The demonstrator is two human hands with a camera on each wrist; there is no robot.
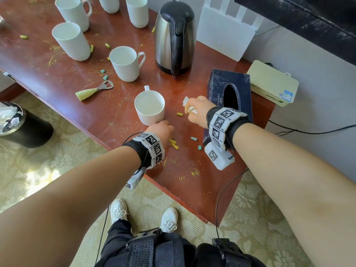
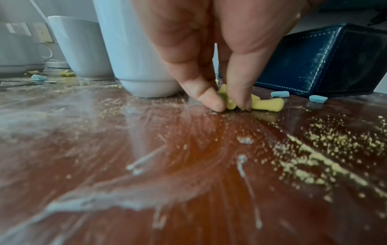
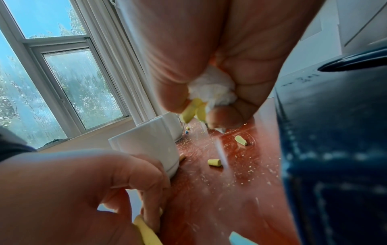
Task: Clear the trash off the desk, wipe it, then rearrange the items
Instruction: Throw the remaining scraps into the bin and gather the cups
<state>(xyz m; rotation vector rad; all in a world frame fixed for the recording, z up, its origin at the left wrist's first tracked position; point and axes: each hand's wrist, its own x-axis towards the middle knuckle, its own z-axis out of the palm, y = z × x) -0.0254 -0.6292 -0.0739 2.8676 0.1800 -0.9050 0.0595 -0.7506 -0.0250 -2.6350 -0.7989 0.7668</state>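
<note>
Yellow and blue scraps and yellow crumbs litter the red-brown desk (image 1: 57, 60). My left hand (image 1: 163, 132) is down on the desk in front of a white mug (image 1: 149, 107). Its thumb and fingertips (image 2: 211, 101) pinch yellow scraps (image 2: 268, 104) that lie on the wood. My right hand (image 1: 192, 110) hovers just left of the dark blue tissue box (image 1: 229, 93). It grips a crumpled white tissue (image 3: 211, 87) together with yellow scraps (image 3: 192, 110). Loose scraps lie between the hands: a yellow one (image 1: 179, 114) and blue ones (image 1: 193, 139).
Several more white mugs (image 1: 126, 62) stand across the desk, with a steel kettle (image 1: 175, 35) behind. A bottle opener (image 1: 96, 89) lies to the left. A black trash bin (image 1: 17, 124) stands on the carpet at the left. A beige box (image 1: 273, 83) sits at the right corner.
</note>
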